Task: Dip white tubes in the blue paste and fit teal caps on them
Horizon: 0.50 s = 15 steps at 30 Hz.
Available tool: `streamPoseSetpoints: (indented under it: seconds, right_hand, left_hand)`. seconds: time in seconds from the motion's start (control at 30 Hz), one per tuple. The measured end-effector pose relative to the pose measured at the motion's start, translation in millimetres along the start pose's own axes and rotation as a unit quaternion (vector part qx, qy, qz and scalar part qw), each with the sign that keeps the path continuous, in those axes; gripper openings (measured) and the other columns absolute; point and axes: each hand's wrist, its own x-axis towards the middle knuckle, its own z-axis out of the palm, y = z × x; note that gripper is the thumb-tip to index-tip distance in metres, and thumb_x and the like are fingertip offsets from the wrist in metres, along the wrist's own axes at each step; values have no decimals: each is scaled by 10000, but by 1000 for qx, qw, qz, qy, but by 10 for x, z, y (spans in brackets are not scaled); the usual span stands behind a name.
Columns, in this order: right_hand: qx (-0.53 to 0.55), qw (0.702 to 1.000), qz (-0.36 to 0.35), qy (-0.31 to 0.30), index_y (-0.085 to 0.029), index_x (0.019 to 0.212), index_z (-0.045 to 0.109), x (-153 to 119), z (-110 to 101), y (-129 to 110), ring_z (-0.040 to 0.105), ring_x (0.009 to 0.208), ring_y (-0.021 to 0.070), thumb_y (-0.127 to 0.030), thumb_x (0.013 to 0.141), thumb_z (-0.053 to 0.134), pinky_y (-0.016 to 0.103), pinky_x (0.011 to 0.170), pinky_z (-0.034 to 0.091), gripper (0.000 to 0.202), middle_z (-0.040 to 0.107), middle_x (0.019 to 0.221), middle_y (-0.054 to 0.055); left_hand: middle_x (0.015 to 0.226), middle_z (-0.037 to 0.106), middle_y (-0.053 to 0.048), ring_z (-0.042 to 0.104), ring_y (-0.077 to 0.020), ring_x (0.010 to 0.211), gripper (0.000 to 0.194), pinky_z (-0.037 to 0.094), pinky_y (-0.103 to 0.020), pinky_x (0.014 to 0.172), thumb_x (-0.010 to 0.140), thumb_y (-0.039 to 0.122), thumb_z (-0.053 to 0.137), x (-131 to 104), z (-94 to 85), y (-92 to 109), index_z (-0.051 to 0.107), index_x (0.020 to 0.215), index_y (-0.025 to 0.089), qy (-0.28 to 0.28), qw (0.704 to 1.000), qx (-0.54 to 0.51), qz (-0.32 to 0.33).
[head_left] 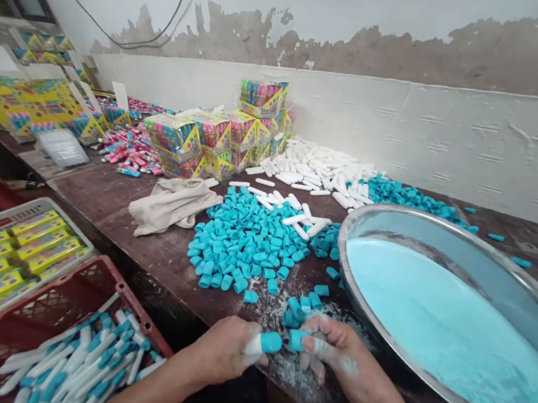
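Note:
My left hand (227, 351) is closed around a white tube, with a blue cap (271, 343) on its end pointing right. Most of that tube is hidden in the fingers. Close by on the right, my right hand (340, 352), dusted with pale blue powder, pinches a loose blue cap (297, 340) between thumb and finger. A few caps (300, 309) lie just behind it on the table. Beyond both hands spreads a heap of blue caps (247, 239), with white tubes (315, 168) piled behind. A wide metal basin (345, 268) of light blue powder (438, 324) stands to the right.
At lower left, a red crate (99, 270) holds white tubes with blue parts; a pale basket (82, 237) with yellow boxes adjoins it. A cloth (174, 203) lies left of the caps. Packed display boxes (212, 138) stand against the wall; more blue pieces (412, 200) lie behind the basin.

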Motion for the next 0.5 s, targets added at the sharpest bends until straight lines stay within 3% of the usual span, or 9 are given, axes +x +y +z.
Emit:
streamPoseSetpoints:
  seconds: [0.07, 0.13, 0.27, 0.33, 0.4, 0.5]
  right_hand:
    - [-76, 996, -21, 29, -171, 707, 521, 106, -26, -51, 430, 415, 89, -375, 743, 522, 210, 429, 343, 207, 566, 548, -16]
    - [-215, 974, -56, 54, -171, 705, 555, 263, -19, -116, 472, 497, 105, -293, 756, 494, 216, 498, 360, 146, 562, 571, -12]
    - [-501, 861, -94, 4, -181, 631, 610, 522, 18, -228, 513, 597, 123, -139, 726, 482, 226, 552, 339, 165, 577, 657, 8]
    - [-555, 827, -87, -28, -179, 546, 598, 547, 6, -255, 512, 573, 128, -117, 686, 528, 230, 531, 323, 168, 566, 647, 13]
    - [-572, 815, -82, -40, -176, 520, 599, 526, -17, -268, 522, 572, 143, -109, 647, 578, 239, 532, 321, 144, 560, 649, 24]
    - [-612, 786, -82, -24, -194, 697, 656, 543, 8, -283, 556, 644, 172, -145, 697, 579, 257, 564, 333, 91, 576, 753, 46]
  left_hand:
    - [616, 583, 18, 511, -113, 558, 211, 316, -188, 516, 731, 371, 580, -29, -22, -62, 551, 672, 170, 39, 997, -55, -35]
    - [609, 555, 29, 489, -105, 568, 199, 318, -186, 536, 734, 346, 571, -58, -51, -109, 539, 665, 162, 95, 989, -93, -63]
    - [598, 517, 30, 448, -108, 571, 210, 310, -197, 548, 747, 347, 535, -103, -107, -169, 527, 661, 155, 175, 973, -116, -101]
    - [599, 515, 30, 444, -109, 570, 214, 310, -199, 549, 746, 350, 532, -117, -133, -207, 531, 660, 155, 193, 968, -122, -108]
    - [611, 527, 29, 458, -111, 581, 197, 316, -195, 556, 749, 339, 528, -120, -155, -250, 542, 675, 157, 203, 964, -137, -107]
    - [627, 540, 27, 475, -114, 600, 174, 322, -192, 569, 751, 316, 530, -96, -166, -295, 547, 680, 158, 209, 961, -147, -104]
